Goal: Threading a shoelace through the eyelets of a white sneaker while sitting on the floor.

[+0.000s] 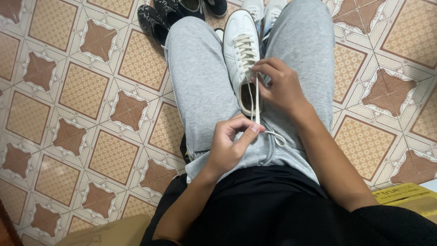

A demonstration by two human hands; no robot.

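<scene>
Left hand [226, 146] pinches the taut white lace [257, 102], right hand [278, 84] grips it, hiding the white sneaker's [240, 50] heel.

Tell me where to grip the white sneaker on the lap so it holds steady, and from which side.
Grip the white sneaker across its heel end, around the opening, coming from the right, where the right hand already rests. The left hand holds the lace taut, and the toe points away.

Tiled floor [82, 91]: black shoes [168, 16], cardboard box [409, 196].
</scene>
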